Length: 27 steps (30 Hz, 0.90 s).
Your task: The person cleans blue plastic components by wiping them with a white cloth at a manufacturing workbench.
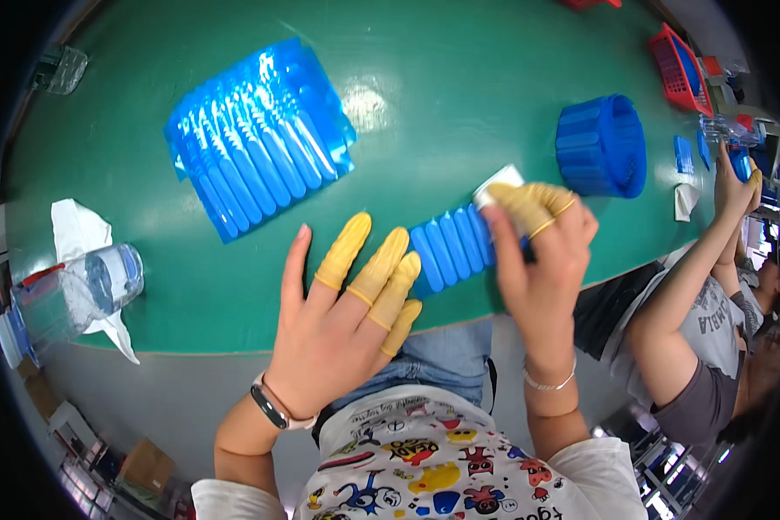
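Observation:
A small blue ridged plastic tray (449, 248) lies near the front edge of the green table (425, 95). My left hand (342, 321), with yellow finger cots on four fingers, presses flat on the tray's left end, fingers spread. My right hand (542, 251), also in yellow finger cots, grips a small white cloth or pad (498, 184) at the tray's right end.
A larger blue ridged tray sheet (256, 139) lies at the back left. A round blue stack (602, 146) stands to the right. A clear plastic bottle (69, 295) on white tissue (76, 230) lies at the left. Another person (711, 295) works at the right, near red baskets (680, 69).

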Motion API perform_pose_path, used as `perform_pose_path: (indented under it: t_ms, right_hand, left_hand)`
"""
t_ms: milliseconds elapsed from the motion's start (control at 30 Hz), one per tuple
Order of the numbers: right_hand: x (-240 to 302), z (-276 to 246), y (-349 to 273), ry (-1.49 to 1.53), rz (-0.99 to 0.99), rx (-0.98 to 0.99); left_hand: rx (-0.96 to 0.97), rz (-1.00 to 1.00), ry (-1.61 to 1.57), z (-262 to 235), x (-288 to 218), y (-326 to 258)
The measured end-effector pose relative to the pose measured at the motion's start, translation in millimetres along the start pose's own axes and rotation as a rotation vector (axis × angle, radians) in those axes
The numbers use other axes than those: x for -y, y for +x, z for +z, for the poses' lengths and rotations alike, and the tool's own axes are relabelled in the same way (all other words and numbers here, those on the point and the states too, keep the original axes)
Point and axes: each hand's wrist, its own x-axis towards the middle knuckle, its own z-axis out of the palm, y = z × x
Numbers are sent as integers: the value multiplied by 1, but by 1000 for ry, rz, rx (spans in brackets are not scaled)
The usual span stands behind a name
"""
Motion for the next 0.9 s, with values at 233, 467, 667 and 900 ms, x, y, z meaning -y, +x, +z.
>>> perform_pose_path:
  t_ms: [233, 467, 667, 900]
  right_hand:
    - [13, -15, -5, 91, -72, 172]
    - [28, -16, -19, 73, -191, 275]
    - [0, -18, -3, 31, -131, 127]
    - [-1, -13, -1, -4, -66, 83]
  left_hand:
    - [-19, 12, -2, 0, 1, 0]
    - [15, 5, 27, 2, 1, 0]
    - [-31, 11, 14, 4, 3, 1]
    - [-38, 34, 9, 5, 1, 1]
